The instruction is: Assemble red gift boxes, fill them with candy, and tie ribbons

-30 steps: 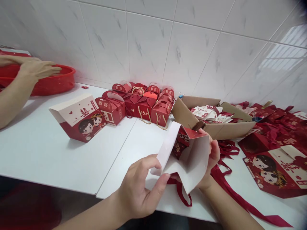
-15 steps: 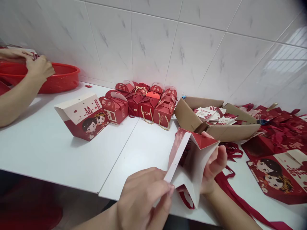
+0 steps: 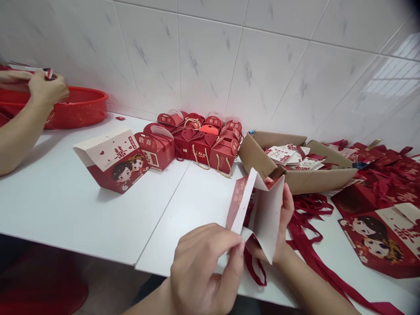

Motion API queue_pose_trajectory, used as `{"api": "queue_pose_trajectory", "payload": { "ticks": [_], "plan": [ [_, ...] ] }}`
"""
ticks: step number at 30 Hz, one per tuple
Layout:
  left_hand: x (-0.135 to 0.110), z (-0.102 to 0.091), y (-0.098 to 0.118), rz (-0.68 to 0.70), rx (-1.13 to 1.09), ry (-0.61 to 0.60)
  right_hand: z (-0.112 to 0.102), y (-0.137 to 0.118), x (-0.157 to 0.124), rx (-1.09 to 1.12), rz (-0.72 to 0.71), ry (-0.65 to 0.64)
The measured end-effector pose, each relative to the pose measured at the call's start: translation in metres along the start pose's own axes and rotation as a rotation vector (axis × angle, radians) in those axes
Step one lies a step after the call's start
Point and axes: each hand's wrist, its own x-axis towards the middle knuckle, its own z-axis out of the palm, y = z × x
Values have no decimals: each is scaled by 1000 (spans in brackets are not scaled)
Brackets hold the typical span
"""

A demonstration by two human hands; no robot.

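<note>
Above the white table's front edge I hold a half-folded gift box (image 3: 262,210), white inside and red outside, with a red ribbon handle hanging below it. My left hand (image 3: 205,262) pinches the box's lower left flap with fingers closed. My right hand (image 3: 285,214) is wrapped round the box's right side from behind, fingers closed on the card.
A finished cartoon-couple box (image 3: 111,159) and several small red boxes (image 3: 193,142) stand on the white table (image 3: 65,205). An open cardboard carton (image 3: 298,164) of cards, flat box blanks (image 3: 383,238) and red ribbons (image 3: 311,218) lie right. Another person's hand (image 3: 46,87) is at a red basket (image 3: 78,107) far left.
The box's flaps have been folded closer together and the box has sunk a little. My left hand went from open beneath the flap to a pinch on it. The other person's hand closed over the basket.
</note>
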Motion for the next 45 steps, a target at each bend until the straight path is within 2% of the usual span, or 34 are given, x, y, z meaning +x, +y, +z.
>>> {"api": "queue_pose_trajectory", "payload": {
  "ticks": [3, 8, 12, 16, 22, 27, 33, 37, 40, 42, 45],
  "plan": [
    [-2, 3, 1, -26, 6, 32, 2, -2, 0, 157, -17, 18],
    [-6, 2, 1, -24, -9, -5, 0, -2, 2, 203, -57, 8],
    [-4, 0, -4, -58, -30, -105, -1, -1, 2, 113, -52, -35],
    [-2, -2, -7, -75, -12, -149, 0, 1, 0, 90, -41, -19],
    [-5, -4, -6, -71, -1, -164, -1, 4, -2, 111, -53, 17],
    [-7, -6, -8, 8, -45, -164, -1, 12, -8, 152, -63, 49],
    [-2, -2, -16, -7, 71, -141, -1, 9, -4, 160, -39, 0],
    [18, 6, -23, 13, 53, -186, -1, 2, 2, 74, 28, -60],
    [47, 8, -34, 94, 97, -206, 0, 4, 4, 37, 83, -87],
    [72, 7, -46, 160, 135, -290, 0, 9, 4, 23, 120, -81],
    [106, 4, -70, 153, 99, -462, -3, 18, 7, 23, 171, -52]
  ]
}}
